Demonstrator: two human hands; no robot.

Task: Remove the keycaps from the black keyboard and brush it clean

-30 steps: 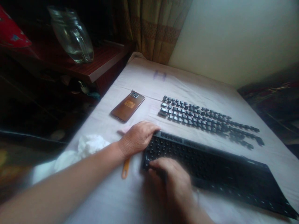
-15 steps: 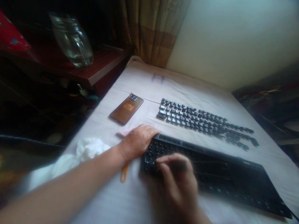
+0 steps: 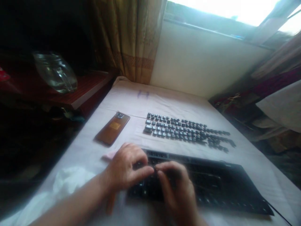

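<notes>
A black keyboard (image 3: 225, 188) lies slantwise on the cloth-covered bed or table, many of its keys off at the left part. My right hand (image 3: 180, 188) is over its left half, thumb and forefinger pinched on a tiny dark piece that looks like a keycap (image 3: 155, 168). My left hand (image 3: 129, 166) is above the keyboard's left end, fingers curled and thumb tip reaching to that same piece. Whether the left fingers grip anything else is hidden. Beyond the keyboard, loose keycaps (image 3: 174, 130) lie in rows on the cloth.
A brown phone (image 3: 113, 128) lies face down left of the keycaps. White crumpled cloth (image 3: 70, 179) and an orange handle (image 3: 111, 202) are by my left forearm. On a dark wooden table (image 3: 87, 94) at left stands a glass jug (image 3: 56, 73). A cable (image 3: 279, 213) runs off right.
My left hand has moved from the keyboard's corner to meet my right fingertips, and the right hand has lifted slightly off the keys. The view has tilted up, showing the window.
</notes>
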